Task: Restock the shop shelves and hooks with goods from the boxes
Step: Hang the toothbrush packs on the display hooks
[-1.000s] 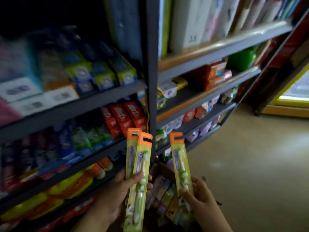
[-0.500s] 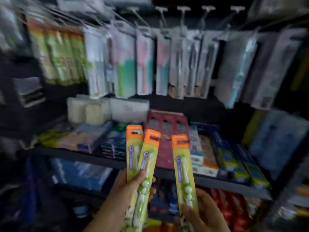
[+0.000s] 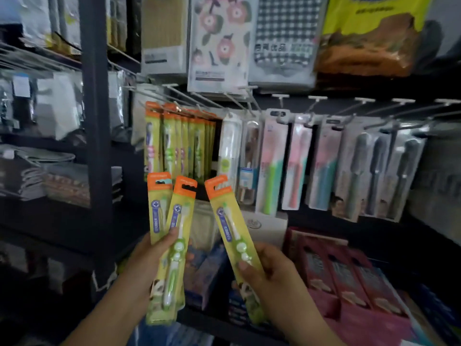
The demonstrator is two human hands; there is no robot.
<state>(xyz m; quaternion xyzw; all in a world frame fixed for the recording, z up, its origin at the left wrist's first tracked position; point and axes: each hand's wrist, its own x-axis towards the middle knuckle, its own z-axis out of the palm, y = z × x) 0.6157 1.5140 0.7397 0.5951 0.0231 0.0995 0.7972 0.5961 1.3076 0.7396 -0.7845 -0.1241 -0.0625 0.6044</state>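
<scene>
Hung toothbrush packs (image 3: 179, 141) above hands (image 3: 269, 273)

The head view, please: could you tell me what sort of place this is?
Most likely a small shop's toiletries aisle: packaged toothbrushes hang in rows on wire hooks, and red boxed goods are stacked on the shelf below.

Left hand (image 3: 147, 265): palm hidden behind two toothbrush packs (image 3: 172, 245), rear pack mostly covered by the front one. Right hand (image 3: 272, 275): fingers hidden behind its toothbrush pack (image 3: 235, 243). Yellow bag (image 3: 371, 33): top cut off by frame edge. Pack lettering: blurred, unreadable. Left-bay goods (image 3: 57, 106): too blurred to identify.
</scene>
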